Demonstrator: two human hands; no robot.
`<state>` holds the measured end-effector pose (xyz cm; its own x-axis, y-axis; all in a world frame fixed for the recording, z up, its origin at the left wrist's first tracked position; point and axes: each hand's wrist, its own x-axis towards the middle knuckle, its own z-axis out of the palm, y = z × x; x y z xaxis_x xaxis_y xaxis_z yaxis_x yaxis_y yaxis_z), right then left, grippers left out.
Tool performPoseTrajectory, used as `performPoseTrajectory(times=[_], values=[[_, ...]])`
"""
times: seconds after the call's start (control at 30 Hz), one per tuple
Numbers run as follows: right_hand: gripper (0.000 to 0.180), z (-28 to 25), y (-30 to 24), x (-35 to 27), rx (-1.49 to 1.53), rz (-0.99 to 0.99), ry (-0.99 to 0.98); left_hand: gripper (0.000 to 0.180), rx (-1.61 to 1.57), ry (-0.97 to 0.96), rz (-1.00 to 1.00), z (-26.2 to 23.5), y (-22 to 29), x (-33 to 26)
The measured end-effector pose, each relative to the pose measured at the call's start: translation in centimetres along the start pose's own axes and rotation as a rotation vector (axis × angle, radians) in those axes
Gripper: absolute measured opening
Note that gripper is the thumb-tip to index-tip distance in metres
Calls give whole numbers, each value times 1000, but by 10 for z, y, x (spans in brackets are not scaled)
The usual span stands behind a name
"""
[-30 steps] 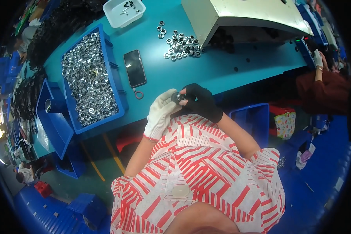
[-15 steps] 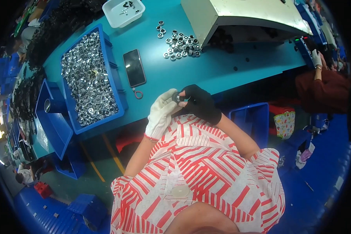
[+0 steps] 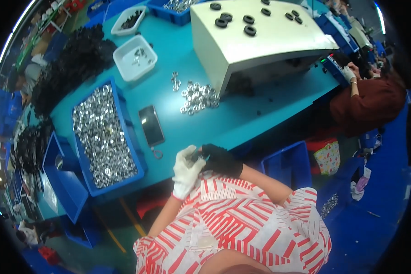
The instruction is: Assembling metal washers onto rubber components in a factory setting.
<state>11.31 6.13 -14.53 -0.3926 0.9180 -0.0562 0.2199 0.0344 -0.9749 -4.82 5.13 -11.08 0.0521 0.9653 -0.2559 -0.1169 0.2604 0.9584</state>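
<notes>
My fingers met at the table's near edge. The left hand (image 3: 186,170), in a white glove, had its fingertips pressed against those of the right hand (image 3: 220,160), in a black glove. Both sets were curled together around something small between them, but it was too small and too hidden for me to tell what it was, or how firmly either hand gripped it.

Just beyond the hands, a small ring (image 3: 157,154) lay on the teal table (image 3: 242,118), and a dark phone (image 3: 151,125) lay just past it. To my left stood a blue bin (image 3: 131,132) full of shiny metal parts (image 3: 100,137). Farther out, a loose heap of the same metal parts (image 3: 197,97) sat beside a cream machine housing (image 3: 260,41) with black rings (image 3: 249,31) on top. Two white trays (image 3: 134,57) stood at the far left.
</notes>
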Motion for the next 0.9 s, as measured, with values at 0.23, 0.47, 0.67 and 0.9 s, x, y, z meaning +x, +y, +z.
performPoseTrajectory(times=[0.23,0.47,0.67,0.9], values=[[35,-14,-35,-2,-408,-6,25,43,463,-202,42,-8,13,0],[33,-12,-37,3,-440,-29,65,30,492,-110,146,3,18,1],[36,-15,-18,6,-449,-93,3,29,652,-175,194,7,26,3],[38,-4,-5,9,-383,-128,15,22,391,-98,-41,-3,8,9]])
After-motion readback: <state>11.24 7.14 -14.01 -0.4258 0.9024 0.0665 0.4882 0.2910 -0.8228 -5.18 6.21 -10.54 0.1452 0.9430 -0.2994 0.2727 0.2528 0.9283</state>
